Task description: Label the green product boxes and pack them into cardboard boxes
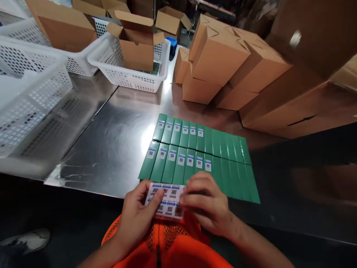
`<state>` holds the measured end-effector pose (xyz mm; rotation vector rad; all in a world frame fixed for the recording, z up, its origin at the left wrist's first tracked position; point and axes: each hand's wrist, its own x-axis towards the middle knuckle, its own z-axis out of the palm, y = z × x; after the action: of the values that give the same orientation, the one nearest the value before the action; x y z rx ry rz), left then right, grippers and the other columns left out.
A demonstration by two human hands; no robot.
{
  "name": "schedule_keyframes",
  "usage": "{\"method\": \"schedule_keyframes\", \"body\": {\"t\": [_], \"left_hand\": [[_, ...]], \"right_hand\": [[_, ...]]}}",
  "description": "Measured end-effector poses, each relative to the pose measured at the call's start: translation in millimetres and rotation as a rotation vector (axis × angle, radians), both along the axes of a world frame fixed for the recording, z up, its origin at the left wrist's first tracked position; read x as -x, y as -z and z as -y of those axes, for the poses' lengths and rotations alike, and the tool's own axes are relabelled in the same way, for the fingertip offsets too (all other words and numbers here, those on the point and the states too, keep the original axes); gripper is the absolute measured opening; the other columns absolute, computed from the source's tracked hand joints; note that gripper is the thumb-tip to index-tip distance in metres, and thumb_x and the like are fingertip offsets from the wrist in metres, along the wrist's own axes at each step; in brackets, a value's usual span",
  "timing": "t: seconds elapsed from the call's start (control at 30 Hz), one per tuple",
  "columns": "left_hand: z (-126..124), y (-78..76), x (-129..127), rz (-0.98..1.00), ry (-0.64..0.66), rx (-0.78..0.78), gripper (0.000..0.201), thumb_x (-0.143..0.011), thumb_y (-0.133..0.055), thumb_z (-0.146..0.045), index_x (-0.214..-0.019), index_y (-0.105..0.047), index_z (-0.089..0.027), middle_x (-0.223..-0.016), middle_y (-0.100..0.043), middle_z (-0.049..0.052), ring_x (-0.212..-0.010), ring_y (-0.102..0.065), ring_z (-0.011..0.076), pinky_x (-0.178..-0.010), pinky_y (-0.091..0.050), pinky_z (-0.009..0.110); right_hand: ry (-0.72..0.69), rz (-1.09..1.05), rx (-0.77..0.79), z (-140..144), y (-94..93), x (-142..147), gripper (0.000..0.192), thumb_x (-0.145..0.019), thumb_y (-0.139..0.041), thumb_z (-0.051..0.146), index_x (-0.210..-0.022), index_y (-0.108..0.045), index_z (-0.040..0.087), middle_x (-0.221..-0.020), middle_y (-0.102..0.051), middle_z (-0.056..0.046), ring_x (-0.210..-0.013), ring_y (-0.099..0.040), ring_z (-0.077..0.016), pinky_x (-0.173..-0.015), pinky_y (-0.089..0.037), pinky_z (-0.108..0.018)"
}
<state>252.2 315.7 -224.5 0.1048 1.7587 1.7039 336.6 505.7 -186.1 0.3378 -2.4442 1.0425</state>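
My left hand [137, 213] grips a white sheet of QR-code stickers [173, 192], its thumb lying across the front. At the sheet's right edge, the bent fingers of my right hand [208, 203] pinch it; whether a single sticker is between the fingertips cannot be made out. Just beyond both hands lie narrow green boxes [192, 150], packed side by side in two rows. Several on the left of each row carry a QR sticker [190, 160], while those toward the right, such as the far-row green box [223, 145], have plain faces. My right hand partly covers the near row.
Stacked brown cartons [217, 56] stand at the back right, beside a larger cardboard box [301, 100]. A white basket [128, 74] holds an open carton [136, 54]. More white baskets [33, 100] line the left. The metal table's [111, 149] front edge runs near my body.
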Motion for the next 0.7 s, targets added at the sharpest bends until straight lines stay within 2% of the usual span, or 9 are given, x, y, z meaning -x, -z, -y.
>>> {"method": "schedule_keyframes", "body": {"t": [0.07, 0.13, 0.27, 0.33, 0.43, 0.5, 0.57, 0.63, 0.7], "left_hand": [[-1.6, -1.6, -1.3, 0.065, -0.028, 0.000, 0.035, -0.076, -0.073, -0.049, -0.074, -0.060, -0.017, -0.069, -0.065, 0.001, -0.062, -0.059, 0.0149, -0.055, -0.052, 0.023], [-4.7, -4.2, -3.1, 0.151, -0.043, -0.026, 0.037, -0.073, -0.075, -0.051, -0.073, -0.059, -0.017, -0.068, -0.065, 0.001, -0.061, -0.060, 0.0153, -0.055, -0.053, 0.024], [-11.5, -8.0, -8.1, 0.207, -0.035, -0.093, 0.037, -0.073, -0.076, -0.049, -0.072, -0.057, -0.018, -0.066, -0.063, -0.001, -0.059, -0.058, 0.0139, -0.055, -0.053, 0.024], [-13.6, -7.4, -9.4, 0.142, -0.010, -0.100, 0.036, -0.076, -0.073, -0.048, -0.070, -0.056, -0.017, -0.062, -0.060, -0.001, -0.056, -0.054, 0.0121, -0.052, -0.049, 0.021], [-13.2, -3.2, -8.0, 0.069, 0.016, -0.098, 0.036, -0.079, -0.070, -0.048, -0.069, -0.055, -0.017, -0.060, -0.057, -0.001, -0.054, -0.051, 0.0109, -0.050, -0.045, 0.019], [-10.7, 0.3, -6.0, 0.056, 0.010, -0.083, 0.036, -0.080, -0.068, -0.049, -0.070, -0.054, -0.017, -0.060, -0.057, -0.001, -0.054, -0.051, 0.0112, -0.050, -0.045, 0.020], [-7.4, 3.0, -4.4, 0.062, 0.003, -0.075, 0.037, -0.081, -0.067, -0.051, -0.071, -0.054, -0.018, -0.061, -0.057, 0.000, -0.055, -0.053, 0.0122, -0.050, -0.046, 0.021], [-4.4, 4.1, -3.8, 0.076, 0.001, -0.079, 0.037, -0.081, -0.067, -0.052, -0.072, -0.053, -0.018, -0.062, -0.059, 0.000, -0.057, -0.055, 0.0134, -0.051, -0.048, 0.022], [-2.4, 3.0, -4.2, 0.093, -0.008, -0.090, 0.037, -0.079, -0.069, -0.050, -0.070, -0.053, -0.018, -0.062, -0.060, 0.001, -0.058, -0.057, 0.0140, -0.051, -0.049, 0.022]], "right_hand": [[-0.032, -0.030, -0.097, -5.4, -6.9, -4.1, 0.017, -0.098, -0.054, 0.025, -0.108, -0.067, 0.022, -0.099, -0.065, -0.008, -0.097, -0.056, -0.0234, -0.085, -0.050, -0.041], [0.034, 0.051, -0.137, -7.5, -10.4, -7.1, 0.017, -0.095, -0.060, 0.025, -0.112, -0.065, 0.021, -0.103, -0.065, -0.008, -0.099, -0.057, -0.0238, -0.086, -0.049, -0.042], [0.144, 0.197, -0.077, -4.6, -3.6, -10.2, 0.022, -0.092, -0.066, 0.022, -0.114, -0.064, 0.024, -0.097, -0.067, -0.006, -0.089, -0.060, -0.0221, -0.078, -0.051, -0.039], [0.120, 0.146, -0.076, -3.4, 1.5, -12.6, 0.020, -0.094, -0.061, 0.018, -0.112, -0.065, 0.025, -0.092, -0.067, -0.005, -0.085, -0.060, -0.0221, -0.075, -0.051, -0.039], [-0.010, 0.059, -0.112, -5.2, 3.1, -15.8, 0.020, -0.095, -0.056, 0.018, -0.111, -0.066, 0.024, -0.097, -0.067, -0.007, -0.092, -0.060, -0.0244, -0.080, -0.051, -0.042], [-0.073, 0.049, -0.012, -9.5, -0.6, -14.7, 0.017, -0.094, -0.055, 0.017, -0.106, -0.067, 0.024, -0.101, -0.066, -0.007, -0.097, -0.060, -0.0243, -0.084, -0.051, -0.043], [-0.022, 0.048, 0.199, -18.4, -6.1, -8.9, 0.017, -0.092, -0.057, 0.012, -0.099, -0.064, 0.025, -0.099, -0.064, -0.005, -0.096, -0.061, -0.0221, -0.086, -0.051, -0.040], [0.131, 0.011, 0.384, -34.1, -10.6, 2.4, 0.018, -0.089, -0.060, 0.009, -0.095, -0.062, 0.027, -0.092, -0.064, -0.002, -0.091, -0.062, -0.0193, -0.083, -0.052, -0.037], [0.316, 0.015, 0.477, -57.7, -12.7, 18.2, 0.015, -0.087, -0.066, 0.014, -0.093, -0.061, 0.027, -0.086, -0.064, 0.001, -0.082, -0.063, -0.0169, -0.077, -0.053, -0.032]]}}
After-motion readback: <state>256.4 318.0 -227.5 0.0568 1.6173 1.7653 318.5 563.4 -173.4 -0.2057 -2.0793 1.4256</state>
